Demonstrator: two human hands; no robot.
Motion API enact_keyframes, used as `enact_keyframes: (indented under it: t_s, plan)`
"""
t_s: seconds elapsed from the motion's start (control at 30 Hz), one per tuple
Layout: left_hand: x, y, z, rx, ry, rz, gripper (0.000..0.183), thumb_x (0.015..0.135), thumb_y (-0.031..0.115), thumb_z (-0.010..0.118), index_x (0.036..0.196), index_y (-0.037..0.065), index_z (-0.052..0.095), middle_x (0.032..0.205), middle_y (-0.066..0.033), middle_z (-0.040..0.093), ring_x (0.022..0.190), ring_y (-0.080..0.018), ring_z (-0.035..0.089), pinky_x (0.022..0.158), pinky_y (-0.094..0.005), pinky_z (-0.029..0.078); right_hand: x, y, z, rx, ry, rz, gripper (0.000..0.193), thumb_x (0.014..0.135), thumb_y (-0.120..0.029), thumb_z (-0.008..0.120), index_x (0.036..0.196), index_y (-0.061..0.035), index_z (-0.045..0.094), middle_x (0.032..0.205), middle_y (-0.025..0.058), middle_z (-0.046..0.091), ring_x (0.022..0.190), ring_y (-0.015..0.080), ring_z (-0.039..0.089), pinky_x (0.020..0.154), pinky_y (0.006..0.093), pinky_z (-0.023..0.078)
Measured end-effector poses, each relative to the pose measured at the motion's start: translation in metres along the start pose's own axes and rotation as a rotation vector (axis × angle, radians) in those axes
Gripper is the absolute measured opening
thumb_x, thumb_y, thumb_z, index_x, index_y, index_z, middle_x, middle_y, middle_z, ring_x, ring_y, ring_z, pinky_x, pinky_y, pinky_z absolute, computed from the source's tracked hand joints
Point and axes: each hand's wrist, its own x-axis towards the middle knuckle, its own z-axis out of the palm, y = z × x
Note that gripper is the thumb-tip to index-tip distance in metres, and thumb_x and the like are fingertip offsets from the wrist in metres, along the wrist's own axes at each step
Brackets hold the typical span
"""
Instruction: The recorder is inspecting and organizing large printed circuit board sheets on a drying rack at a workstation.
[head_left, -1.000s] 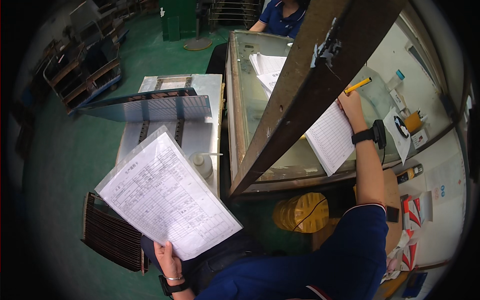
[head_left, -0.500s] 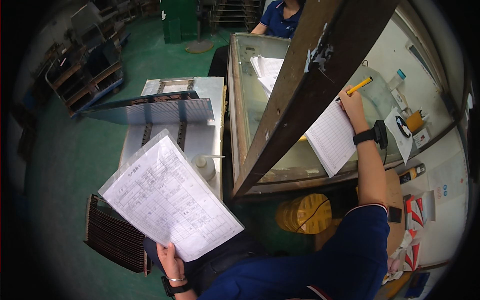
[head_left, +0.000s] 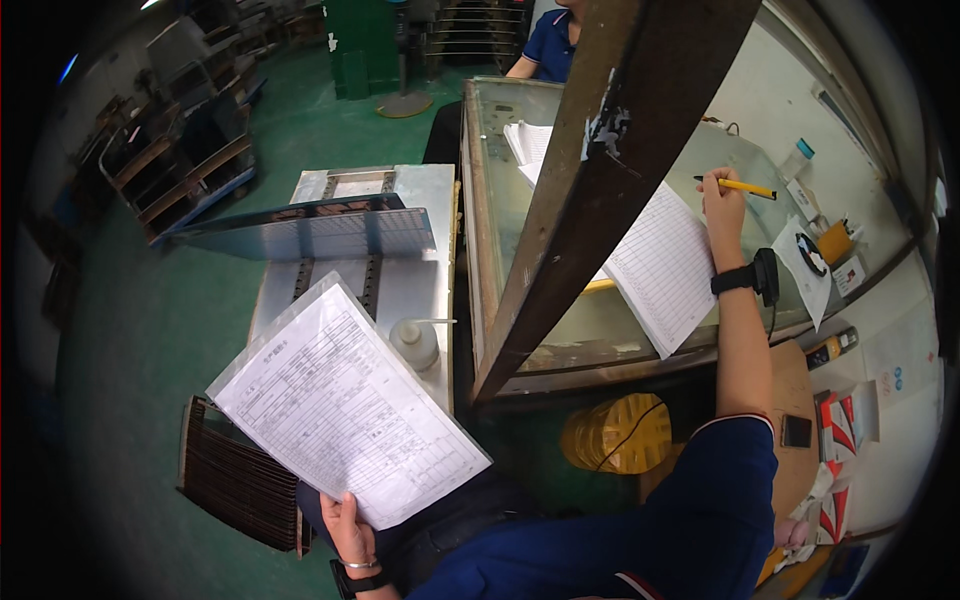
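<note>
My left hand (head_left: 348,525) pinches the lower edge of a printed form in a clear plastic sleeve (head_left: 345,405), thumb on top, tilted over my lap. Over the glass-topped table, my right hand (head_left: 722,205) grips a yellow pen (head_left: 745,187), its dark tip pointing left and lifted off the paper. Under that forearm lies a stack of ruled record sheets (head_left: 665,270). A brown post (head_left: 600,150) hides the stack's left part. I wear a black strap with a small device on my right wrist.
Left of the glass table (head_left: 500,230), a metal bench holds upright blue panels (head_left: 340,232) and a white squeeze bottle (head_left: 415,345). A slotted rack (head_left: 240,475) stands by my left knee, a yellow stool (head_left: 618,433) below the table. Another person (head_left: 552,45) sits at the far side.
My right hand has lifted off the sheets and shifted slightly right; the pen has swung so its tip points left. The sleeved form stays in my left hand. The view has shifted slightly.
</note>
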Motion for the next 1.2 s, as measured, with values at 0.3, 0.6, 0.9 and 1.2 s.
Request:
enact_keyframes:
  t_s: [0.3, 0.6, 0.9, 1.2]
  plan:
    - [0.001, 0.003, 0.002, -0.023, 0.002, 0.015, 0.039, 0.085, 0.001, 0.051, 0.123, -0.004, 0.042, 0.121, -0.0114, 0.052, 0.109, -0.0178, 0.049, 0.098, -0.0299, 0.031, -0.01, -0.044, -0.014, 0.164, 0.177, -0.174, 0.027, 0.094, -0.023, 0.04, 0.11, -0.0036, 0.051, 0.089, 0.0101, 0.062, 0.053, 0.0041, 0.046, 0.048, 0.0178, 0.038]
    - [-0.006, 0.016, -0.006, 0.095, 0.028, -0.004, 0.036, 0.087, 0.0, 0.048, 0.122, -0.004, 0.042, 0.119, -0.0117, 0.053, 0.108, -0.0178, 0.049, 0.096, -0.0294, 0.034, -0.155, -0.13, -0.014, 0.418, 0.058, -0.327, 0.02, 0.096, -0.014, 0.033, 0.108, -0.0017, 0.044, 0.086, 0.0155, 0.06, 0.049, 0.0089, 0.046, 0.046, 0.0203, 0.039]
    - [-0.011, 0.029, 0.004, 0.095, 0.066, -0.106, 0.03, 0.087, 0.0, 0.048, 0.117, -0.004, 0.045, 0.115, -0.0127, 0.055, 0.101, -0.0171, 0.053, 0.092, -0.0282, 0.038, -0.304, -0.144, 0.083, 0.313, -0.945, -0.18, 0.024, 0.08, -0.002, 0.058, 0.104, -0.0051, 0.058, 0.091, 0.01, 0.062, 0.078, 0.029, 0.061, 0.069, 0.0317, 0.05]
    - [-0.017, 0.025, 0.0, 0.078, 0.136, -0.17, 0.032, 0.085, -0.004, 0.045, 0.118, -0.005, 0.044, 0.114, -0.0129, 0.055, 0.1, -0.0178, 0.053, 0.092, -0.0288, 0.038, -0.36, -0.135, 0.105, 0.469, -1.102, 0.109, 0.036, 0.081, -0.003, 0.055, 0.117, -0.0055, 0.048, 0.109, 0.0164, 0.055, 0.099, 0.0347, 0.055, 0.081, 0.036, 0.047]
